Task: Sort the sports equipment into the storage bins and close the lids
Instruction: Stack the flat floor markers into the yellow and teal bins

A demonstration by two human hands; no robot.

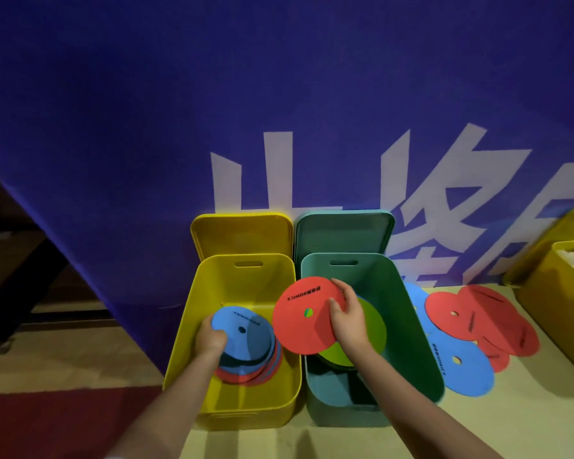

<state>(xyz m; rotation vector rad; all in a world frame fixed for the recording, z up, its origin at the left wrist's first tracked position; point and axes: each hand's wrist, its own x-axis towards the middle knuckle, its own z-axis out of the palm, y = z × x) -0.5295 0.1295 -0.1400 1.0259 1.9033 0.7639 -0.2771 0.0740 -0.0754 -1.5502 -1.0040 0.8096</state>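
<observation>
Two open bins stand side by side: a yellow bin [212, 279] on the left and a green bin [408, 313] on the right. My left hand [209, 339] reaches into the yellow bin and grips the edge of a blue disc [242, 329] that tops a stack of blue and red discs. My right hand [348, 316] holds a red disc [304, 313] above the gap between the bins, with a lime green disc [368, 329] under it over the green bin. The yellow lid [242, 233] and green lid [343, 233] lean behind their bins.
Several loose red discs [484, 319] and blue discs [461, 369] lie on the floor right of the green bin. Another yellow bin [550, 286] stands at the far right. A blue banner wall [212, 111] rises right behind the bins.
</observation>
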